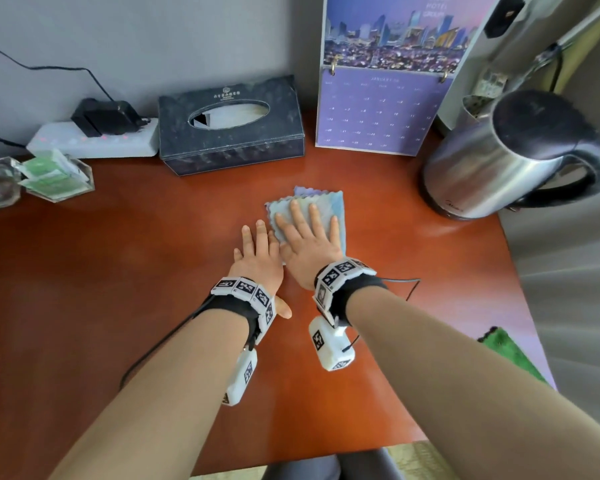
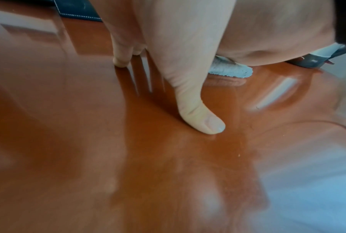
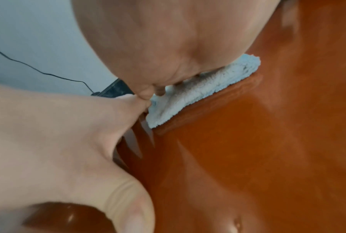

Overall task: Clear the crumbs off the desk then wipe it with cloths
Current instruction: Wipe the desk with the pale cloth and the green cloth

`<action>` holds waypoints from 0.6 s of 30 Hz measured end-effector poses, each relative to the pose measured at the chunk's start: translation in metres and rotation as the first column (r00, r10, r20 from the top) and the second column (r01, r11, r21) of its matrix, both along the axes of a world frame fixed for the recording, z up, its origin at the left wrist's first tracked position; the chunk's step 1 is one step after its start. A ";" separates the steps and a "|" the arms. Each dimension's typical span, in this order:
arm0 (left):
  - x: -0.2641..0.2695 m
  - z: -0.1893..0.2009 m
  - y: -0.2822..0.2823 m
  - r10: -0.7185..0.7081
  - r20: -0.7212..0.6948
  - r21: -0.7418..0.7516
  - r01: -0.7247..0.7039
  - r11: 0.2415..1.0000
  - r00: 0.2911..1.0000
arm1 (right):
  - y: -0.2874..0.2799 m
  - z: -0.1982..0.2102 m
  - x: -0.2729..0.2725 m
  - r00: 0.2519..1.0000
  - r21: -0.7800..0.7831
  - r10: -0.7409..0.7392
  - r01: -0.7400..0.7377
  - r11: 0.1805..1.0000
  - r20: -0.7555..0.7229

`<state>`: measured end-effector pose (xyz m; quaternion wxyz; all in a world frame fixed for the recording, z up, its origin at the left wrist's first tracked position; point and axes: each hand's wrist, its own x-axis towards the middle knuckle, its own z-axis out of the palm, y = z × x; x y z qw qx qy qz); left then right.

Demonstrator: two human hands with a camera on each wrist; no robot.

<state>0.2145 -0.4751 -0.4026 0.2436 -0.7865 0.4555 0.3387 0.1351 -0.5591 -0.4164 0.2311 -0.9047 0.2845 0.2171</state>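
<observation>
A folded pale blue microfibre cloth (image 1: 321, 207) lies flat near the middle of a glossy reddish-brown surface (image 1: 118, 271), toward the back right. The right hand (image 1: 309, 244) rests palm down on top of it, fingers (image 1: 296, 213) straight and slightly spread, pointing away from the person toward the wall; nothing is pinched or gripped. The left hand (image 1: 257, 258) lies flat on the bare surface just beside the cloth's left edge, fingers straight and close together, thumb pressed down, touching the right hand. The cloth is roughly square, with no clear long axis, so the right hand is the one placed to push it, and most unwiped surface lies to the left and toward the person. Behind stand a dark tissue box (image 1: 232, 126), a purple desk calendar (image 1: 381, 109), a steel electric kettle (image 1: 499, 157) at right, and a white power strip (image 1: 94, 140) at left. A green cloth (image 1: 510, 355) lies at the right edge. A few tiny pale specks show in the left wrist view.
</observation>
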 end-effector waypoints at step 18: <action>-0.066 -0.005 -0.025 -0.241 -0.061 -0.329 0.208 0.921 0.969 | -0.112 0.109 -0.239 0.166 -0.032 -0.981 0.986 0.164 0.102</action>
